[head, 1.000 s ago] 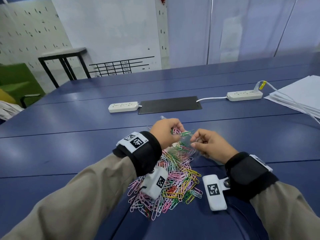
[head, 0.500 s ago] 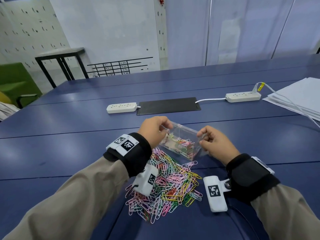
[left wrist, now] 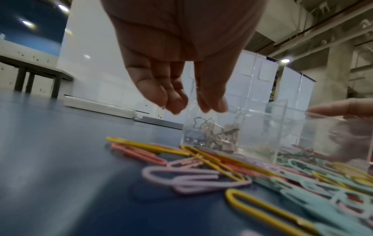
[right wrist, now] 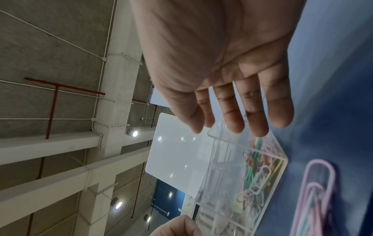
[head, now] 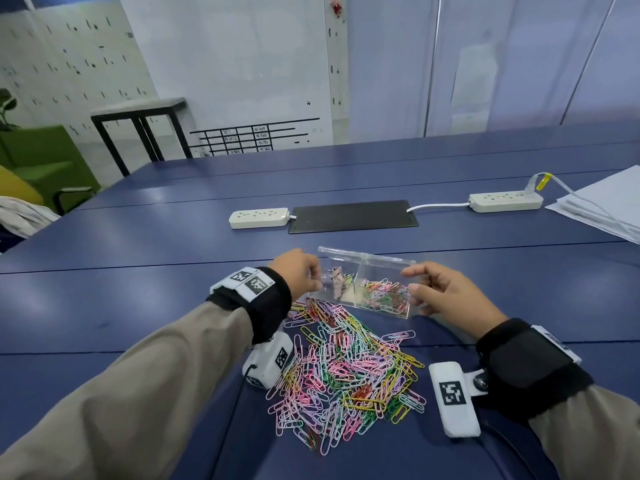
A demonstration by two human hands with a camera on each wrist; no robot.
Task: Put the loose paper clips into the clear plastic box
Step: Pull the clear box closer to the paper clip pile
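The clear plastic box [head: 377, 271] stands flat on the blue table [head: 138, 299], just beyond a pile of loose coloured paper clips [head: 346, 372]. Its right compartment holds coloured clips and its left one binder clips. My left hand [head: 311, 275] hovers at the box's left end. In the left wrist view its fingers [left wrist: 175, 102] hang relaxed and hold nothing beside the box [left wrist: 262, 127], with clips [left wrist: 201, 167] below. My right hand [head: 412, 285] is at the right end. Its straight fingers [right wrist: 256, 118] spread just over the box [right wrist: 242, 175].
Two white power strips [head: 259, 218] [head: 505, 201] and a black plate [head: 353, 216] lie farther back. A stack of white paper [head: 606, 206] with a cable over it lies at the far right. A single pink clip [right wrist: 316, 191] lies right of the box.
The box, held tilted over the pile a second ago, has come down flat on the table. Both hands have loosened their grip on its ends and their fingers have straightened.
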